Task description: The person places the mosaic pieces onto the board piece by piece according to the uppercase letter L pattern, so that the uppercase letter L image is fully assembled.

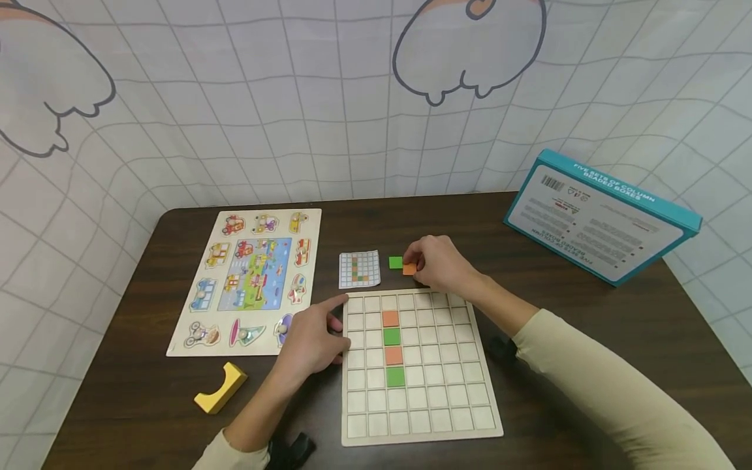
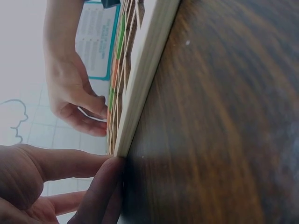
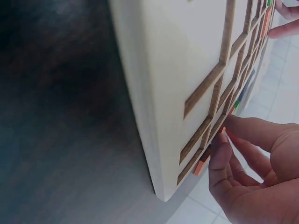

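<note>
Wooden grid board [image 1: 420, 418] sits at the near edge of the dark worktop [image 1: 587, 274], roughly centre; third column from its left holds four tiles, orange/green/orange/green, running from the far row toward the near edge; rest of the cells bare; left hand [image 1: 314, 339] rests on the board's left rim near its far-left corner, fingers fairly straight, holding nothing, thumb and fingertips against the edge in the left-wrist view; yellow arch block [image 1: 220, 388] lies left of that hand, near the worktop's near-left corner; vehicle peg puzzle [image 1: 252, 277] further out on the left side; right hand [image 1: 440, 264] is just past the board's far edge, grip narrowed to a pinch on the orange tile [image 1: 409, 269], which still sits low at the worktop; green tile [image 1: 396, 262] touching or just beside it on the left, free; pattern card [image 1: 360, 269] left of both; key relation: filled column's next empty cell lies nearer and left of the pinch, so right hand is the closer one to it; teal box [image 1: 599, 215] tilted near the far-right corner.
</note>
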The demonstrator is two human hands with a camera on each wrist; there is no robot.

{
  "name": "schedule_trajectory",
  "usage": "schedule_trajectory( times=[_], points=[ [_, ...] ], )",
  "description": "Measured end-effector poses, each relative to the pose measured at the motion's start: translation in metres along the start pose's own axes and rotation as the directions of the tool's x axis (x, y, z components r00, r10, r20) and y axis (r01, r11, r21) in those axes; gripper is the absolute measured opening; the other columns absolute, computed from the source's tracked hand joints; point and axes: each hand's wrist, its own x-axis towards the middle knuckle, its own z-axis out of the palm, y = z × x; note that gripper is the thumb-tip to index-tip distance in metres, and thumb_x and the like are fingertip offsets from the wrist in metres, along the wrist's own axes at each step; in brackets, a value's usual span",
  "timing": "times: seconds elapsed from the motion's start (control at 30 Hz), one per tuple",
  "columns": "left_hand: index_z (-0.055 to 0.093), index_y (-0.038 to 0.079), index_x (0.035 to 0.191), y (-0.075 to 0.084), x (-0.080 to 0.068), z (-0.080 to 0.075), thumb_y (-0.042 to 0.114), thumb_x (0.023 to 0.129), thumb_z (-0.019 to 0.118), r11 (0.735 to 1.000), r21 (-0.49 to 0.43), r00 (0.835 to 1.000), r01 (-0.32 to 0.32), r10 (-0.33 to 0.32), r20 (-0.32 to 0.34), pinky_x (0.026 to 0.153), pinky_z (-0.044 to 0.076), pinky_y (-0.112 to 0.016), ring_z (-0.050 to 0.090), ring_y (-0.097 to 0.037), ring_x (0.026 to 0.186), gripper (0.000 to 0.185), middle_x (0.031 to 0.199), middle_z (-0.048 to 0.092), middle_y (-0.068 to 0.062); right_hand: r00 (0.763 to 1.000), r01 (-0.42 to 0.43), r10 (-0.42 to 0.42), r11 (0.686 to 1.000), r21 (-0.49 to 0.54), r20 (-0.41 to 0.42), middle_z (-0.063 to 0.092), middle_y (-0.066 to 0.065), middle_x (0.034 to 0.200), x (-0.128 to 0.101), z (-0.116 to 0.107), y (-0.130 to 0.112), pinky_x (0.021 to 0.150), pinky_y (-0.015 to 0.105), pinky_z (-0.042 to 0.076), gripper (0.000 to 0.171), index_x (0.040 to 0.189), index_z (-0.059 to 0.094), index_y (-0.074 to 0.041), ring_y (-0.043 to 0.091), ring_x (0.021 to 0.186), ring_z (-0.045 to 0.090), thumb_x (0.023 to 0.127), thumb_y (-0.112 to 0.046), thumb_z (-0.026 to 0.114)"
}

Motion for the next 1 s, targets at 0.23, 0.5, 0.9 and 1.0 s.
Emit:
schedule_trajectory(
  times=[0.23,0.5,0.9,1.0],
  points=[
    [0.057,0.012,0.149,0.001,0.000,-0.001,-0.006,0.077,0.075,1.000,0.003,1.000,-0.012,0.012,-0.005,0.045,0.054,-0.028,0.064,-0.016,0.047,0.077,0.089,0.061,-0.010,1.000,0.013,-0.013,1.000,0.006,-0.016,0.074,0.015,0.104,-0.001,-0.002,-0.002,0.080,0.035,0.060,0.025,0.112,0.076,0.001,0.026,0.091,0.068,0.089,0.008,0.069],
    [0.058,0.011,0.149,0.003,-0.001,-0.002,-0.007,0.077,0.074,1.000,0.008,1.000,-0.016,0.016,0.000,0.046,0.054,-0.028,0.064,-0.015,0.047,0.076,0.088,0.060,-0.010,1.000,-0.022,0.023,1.000,0.006,-0.011,0.074,0.013,0.105,-0.001,-0.004,-0.006,0.080,0.036,0.061,0.029,0.113,0.077,0.000,0.025,0.091,0.068,0.087,0.009,0.068],
    [0.057,0.011,0.150,0.002,-0.001,0.000,-0.006,0.078,0.075,1.000,0.015,1.000,-0.008,0.008,0.001,0.046,0.054,-0.028,0.064,-0.016,0.048,0.076,0.088,0.061,-0.010,0.998,-0.064,0.064,0.997,0.030,0.009,0.074,0.011,0.108,-0.012,-0.005,-0.009,0.080,0.035,0.059,0.030,0.113,0.077,-0.001,0.023,0.092,0.067,0.085,0.006,0.071],
    [0.057,0.011,0.149,0.001,-0.001,0.000,-0.006,0.078,0.075,1.000,0.016,1.000,-0.005,0.005,0.005,0.046,0.054,-0.029,0.065,-0.016,0.048,0.076,0.088,0.061,-0.010,0.997,-0.079,0.078,0.996,0.035,0.011,0.073,0.010,0.105,-0.015,-0.005,-0.010,0.080,0.034,0.058,0.029,0.112,0.077,-0.002,0.022,0.091,0.065,0.085,0.005,0.072]
  ],
)
